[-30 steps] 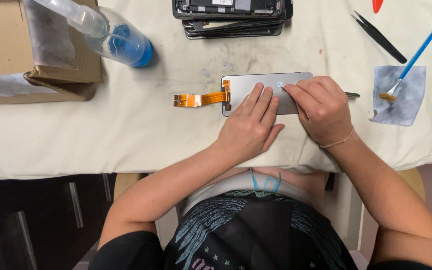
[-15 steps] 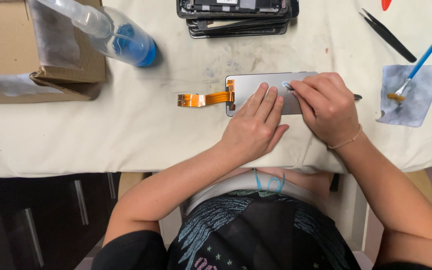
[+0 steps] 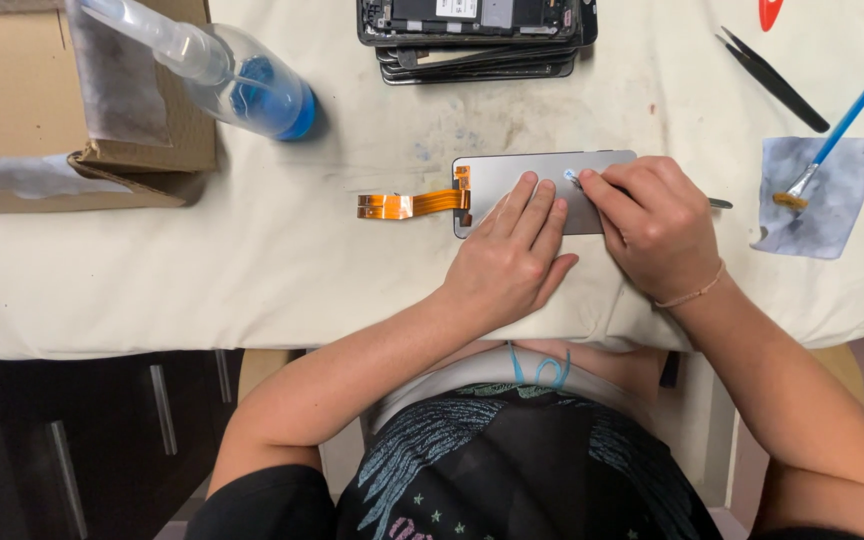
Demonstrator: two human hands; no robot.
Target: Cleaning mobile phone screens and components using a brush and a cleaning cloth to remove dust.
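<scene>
A grey phone display panel (image 3: 512,175) lies flat on the cream table cloth (image 3: 252,270), with an orange flex cable (image 3: 407,204) trailing off its left end. My left hand (image 3: 512,255) rests on the panel with fingers spread flat, pressing it down. My right hand (image 3: 652,225) is closed around a thin metal tool (image 3: 717,203), whose tip touches a small light blob on the panel's upper middle. Most of the tool is hidden inside the fist.
A stack of dark phone frames (image 3: 477,35) sits at the far edge. A clear bottle of blue liquid (image 3: 242,85) leans by a cardboard box (image 3: 62,110) at left. Black tweezers (image 3: 772,80) and a blue-handled brush (image 3: 837,125) on a grey wipe (image 3: 812,205) lie at right.
Both hands stay on the panel. The right hand's tool tip has shifted slightly along the panel's top; the camera has drifted a little.
</scene>
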